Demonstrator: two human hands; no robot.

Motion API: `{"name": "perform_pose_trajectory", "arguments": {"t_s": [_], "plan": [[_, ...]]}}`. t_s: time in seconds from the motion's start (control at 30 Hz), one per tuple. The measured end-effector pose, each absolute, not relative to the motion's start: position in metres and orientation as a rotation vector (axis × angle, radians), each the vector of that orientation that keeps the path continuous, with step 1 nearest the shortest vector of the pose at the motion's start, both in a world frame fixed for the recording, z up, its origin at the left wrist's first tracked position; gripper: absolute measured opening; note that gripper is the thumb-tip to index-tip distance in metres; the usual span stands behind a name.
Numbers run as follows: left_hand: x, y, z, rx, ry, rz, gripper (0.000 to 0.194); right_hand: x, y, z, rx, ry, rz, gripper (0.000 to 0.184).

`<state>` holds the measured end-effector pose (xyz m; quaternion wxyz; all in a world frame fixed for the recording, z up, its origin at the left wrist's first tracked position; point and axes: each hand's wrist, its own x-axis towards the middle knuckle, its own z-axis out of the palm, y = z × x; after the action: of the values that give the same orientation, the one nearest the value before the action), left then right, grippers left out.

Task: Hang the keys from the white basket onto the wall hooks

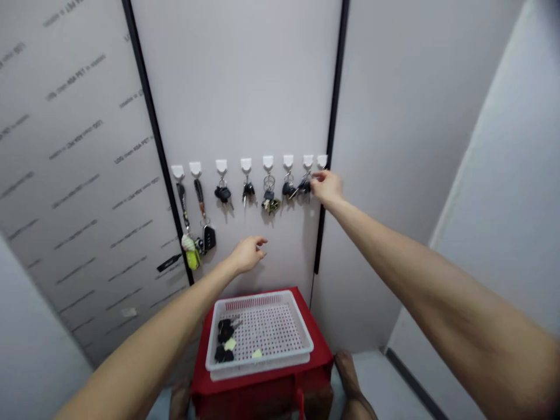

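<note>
My right hand (327,186) reaches the right end of a row of white wall hooks (268,163). Its fingers are pinched at a bunch of keys (304,185) that hangs from the second hook from the right; the exact grip is partly hidden. Lower down, my left hand (249,254) is in the air before the wall, fingers apart and holding nothing. Above it hang a bunch with a yellowish tag (270,204) and a small key bunch (248,190). A white plastic basket (262,368) below holds black keys (225,332) and yellow paper slips (230,344).
The basket stands on a red box-like bag (321,356) between my legs. At the left, strap keychains (199,195) hang with a black car key (209,238) and a lime-yellow fob (192,259). Black strips (336,76) run down the wall panels.
</note>
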<state>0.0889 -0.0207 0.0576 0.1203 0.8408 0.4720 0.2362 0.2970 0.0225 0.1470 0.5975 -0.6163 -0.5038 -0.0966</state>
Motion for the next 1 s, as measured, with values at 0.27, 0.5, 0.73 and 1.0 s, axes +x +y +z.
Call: {"name": "perform_pose_trajectory", "arguments": {"t_s": [0.27,0.5,0.73,1.0], "plan": [[0.006,-0.043,-0.056,2.468,1.562,0.153,0.031,0.208,-0.034,-0.003,-1.303,-1.985,0.187,0.022],[-0.006,-0.048,-0.081,2.442,1.6,0.452,0.041,0.124,-0.047,-0.097,-1.187,-2.631,0.27,0.026],[-0.007,-0.047,-0.077,2.375,1.61,0.451,0.037,0.122,-0.037,-0.097,-1.368,-2.698,0.094,0.023],[0.022,-0.053,-0.074,2.411,1.599,0.51,0.027,0.168,-0.032,-0.073,-1.376,-2.242,0.521,0.019]]}}
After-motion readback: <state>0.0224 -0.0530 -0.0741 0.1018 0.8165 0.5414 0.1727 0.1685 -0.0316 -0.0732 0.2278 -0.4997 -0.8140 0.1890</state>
